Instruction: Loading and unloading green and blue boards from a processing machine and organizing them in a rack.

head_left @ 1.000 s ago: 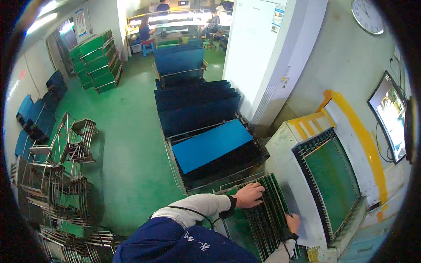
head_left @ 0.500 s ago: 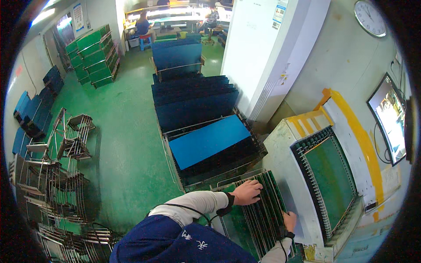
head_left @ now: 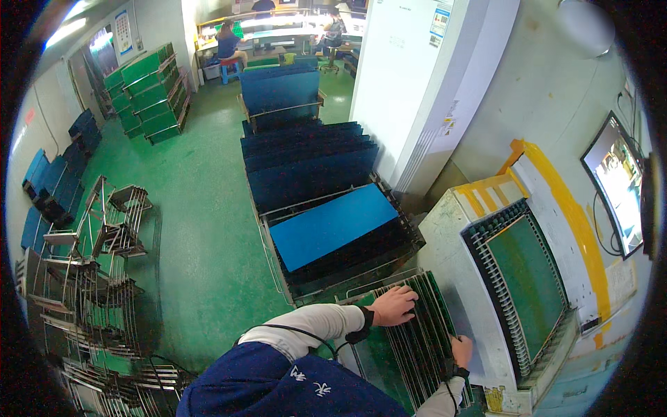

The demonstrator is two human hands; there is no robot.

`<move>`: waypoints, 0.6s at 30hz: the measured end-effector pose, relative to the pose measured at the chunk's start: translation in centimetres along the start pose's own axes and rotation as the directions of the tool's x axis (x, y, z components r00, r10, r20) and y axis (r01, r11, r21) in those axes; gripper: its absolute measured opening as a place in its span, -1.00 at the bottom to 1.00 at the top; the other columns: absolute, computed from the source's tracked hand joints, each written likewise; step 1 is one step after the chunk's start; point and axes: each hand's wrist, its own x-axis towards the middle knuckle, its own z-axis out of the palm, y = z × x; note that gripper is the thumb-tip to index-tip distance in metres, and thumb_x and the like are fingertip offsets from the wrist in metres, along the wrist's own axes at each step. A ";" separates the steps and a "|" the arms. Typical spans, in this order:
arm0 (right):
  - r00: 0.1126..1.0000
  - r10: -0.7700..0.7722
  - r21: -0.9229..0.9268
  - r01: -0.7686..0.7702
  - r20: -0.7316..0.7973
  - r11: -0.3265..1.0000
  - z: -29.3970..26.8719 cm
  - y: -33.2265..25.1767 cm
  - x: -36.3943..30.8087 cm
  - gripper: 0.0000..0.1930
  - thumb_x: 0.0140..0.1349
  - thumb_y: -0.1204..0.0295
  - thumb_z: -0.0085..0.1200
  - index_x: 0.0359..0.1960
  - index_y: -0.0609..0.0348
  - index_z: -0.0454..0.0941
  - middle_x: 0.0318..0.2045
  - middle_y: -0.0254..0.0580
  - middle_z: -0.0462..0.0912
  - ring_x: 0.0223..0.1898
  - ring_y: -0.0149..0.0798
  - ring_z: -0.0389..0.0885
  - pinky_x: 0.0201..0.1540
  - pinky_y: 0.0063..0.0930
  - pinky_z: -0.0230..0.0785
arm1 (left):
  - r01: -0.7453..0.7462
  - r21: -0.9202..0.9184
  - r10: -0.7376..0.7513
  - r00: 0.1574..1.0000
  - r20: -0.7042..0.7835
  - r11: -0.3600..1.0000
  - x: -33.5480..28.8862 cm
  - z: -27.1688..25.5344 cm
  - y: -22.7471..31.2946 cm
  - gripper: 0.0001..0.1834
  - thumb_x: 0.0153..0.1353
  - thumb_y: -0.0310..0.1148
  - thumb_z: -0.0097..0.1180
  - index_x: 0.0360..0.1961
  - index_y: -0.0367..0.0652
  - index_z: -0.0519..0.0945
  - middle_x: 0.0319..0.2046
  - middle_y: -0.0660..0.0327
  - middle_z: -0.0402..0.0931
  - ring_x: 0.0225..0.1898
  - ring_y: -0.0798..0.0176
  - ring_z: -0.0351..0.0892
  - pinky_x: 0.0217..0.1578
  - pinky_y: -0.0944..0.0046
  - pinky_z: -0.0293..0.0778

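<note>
Head view: panels (head_left: 417, 345) already stand racked at five o'clock, left hand (head_left: 394, 306) across their edges, right hand (head_left: 462, 351) at their outer side; whether either grips, or what remains, I cannot tell.

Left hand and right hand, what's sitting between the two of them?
In the head view, a row of closely spaced thin panels, seen edge-on, lies between the left hand and the right hand.

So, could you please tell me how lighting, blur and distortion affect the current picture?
In the head view, the ceiling lamp at upper left glares white, and the wall screen is partly washed out; in the head view, the round wall disc is blurred, the lens rim is black, while the hands look fairly clear.
</note>
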 end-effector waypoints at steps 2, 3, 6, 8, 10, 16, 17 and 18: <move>1.000 0.007 0.018 -0.007 0.015 1.000 -0.3 0.0 -0.1 -0.50 0.07 -0.01 0.25 -0.27 0.25 0.71 -0.29 0.21 0.68 -0.17 0.24 0.65 -0.15 -0.04 0.45 | -0.009 -0.007 0.009 1.000 -0.004 1.000 0.0 0.2 -0.1 -0.72 0.15 -0.17 0.26 -0.37 -0.20 0.65 0.03 0.16 0.46 0.13 0.04 0.36 0.16 0.05 0.32; 1.000 0.007 0.029 -0.007 0.026 1.000 -0.5 -0.4 -0.2 -0.50 0.07 -0.01 0.25 -0.27 0.26 0.71 -0.30 0.21 0.68 -0.19 0.24 0.65 -0.16 -0.05 0.45 | -0.010 -0.008 0.010 1.000 -0.005 1.000 -0.1 0.2 -0.2 -0.72 0.14 -0.17 0.26 -0.37 -0.20 0.65 0.03 0.15 0.46 0.13 0.04 0.36 0.16 0.05 0.32; 0.999 0.042 0.004 -0.042 0.035 0.999 -2.1 -3.5 -1.7 -0.54 0.06 0.04 0.23 -0.27 0.25 0.71 -0.32 0.19 0.69 -0.21 0.21 0.67 -0.17 -0.07 0.45 | 0.035 0.001 -0.035 0.995 0.093 0.999 -0.2 -0.4 -0.1 -0.69 0.22 -0.15 0.21 -0.33 -0.22 0.66 0.08 0.14 0.44 0.19 0.02 0.34 0.20 0.01 0.32; 0.999 0.022 0.004 -0.022 0.032 1.000 -2.3 -3.5 -1.8 -0.57 0.06 0.09 0.22 -0.26 0.25 0.72 -0.32 0.19 0.69 -0.21 0.19 0.68 -0.17 -0.08 0.45 | 0.022 0.000 -0.022 0.997 0.068 1.000 -0.2 -0.4 -0.1 -0.70 0.22 -0.15 0.22 -0.34 -0.22 0.66 0.08 0.14 0.44 0.19 0.02 0.34 0.19 0.00 0.32; 1.000 0.004 0.011 -0.004 0.019 1.000 -2.4 -3.1 -1.8 -0.59 0.06 0.12 0.20 -0.25 0.24 0.72 -0.32 0.18 0.70 -0.21 0.17 0.68 -0.17 -0.09 0.46 | 0.014 -0.003 -0.013 0.998 0.055 1.000 -0.1 -0.3 0.0 -0.70 0.22 -0.15 0.22 -0.34 -0.22 0.66 0.08 0.14 0.44 0.19 0.01 0.34 0.19 0.00 0.33; 0.999 -0.022 0.004 0.022 -0.023 1.000 -1.8 -2.4 -1.5 -0.62 0.05 0.15 0.21 -0.26 0.23 0.73 -0.31 0.16 0.70 -0.21 0.17 0.68 -0.17 -0.10 0.47 | 0.016 0.002 -0.016 0.998 0.060 1.000 0.0 -0.1 0.0 -0.70 0.21 -0.15 0.22 -0.35 -0.22 0.65 0.08 0.13 0.45 0.19 0.00 0.34 0.17 -0.01 0.34; 0.999 -0.032 -0.005 0.032 -0.032 0.999 -1.5 -1.9 -1.3 -0.61 0.05 0.14 0.22 -0.26 0.23 0.73 -0.31 0.16 0.71 -0.21 0.18 0.68 -0.17 -0.10 0.47 | 0.010 0.004 -0.010 0.998 0.054 1.000 0.0 -0.1 0.0 -0.70 0.21 -0.15 0.22 -0.34 -0.22 0.65 0.08 0.13 0.45 0.19 0.00 0.34 0.17 -0.01 0.34; 0.998 -0.044 -0.013 0.043 -0.039 0.999 -1.4 -1.9 -1.2 -0.61 0.05 0.14 0.22 -0.27 0.23 0.73 -0.30 0.15 0.71 -0.21 0.18 0.68 -0.16 -0.09 0.47 | 0.007 0.007 -0.007 0.999 0.050 1.000 0.0 -0.1 0.0 -0.69 0.21 -0.14 0.22 -0.34 -0.22 0.65 0.08 0.13 0.45 0.19 0.00 0.34 0.17 -0.01 0.34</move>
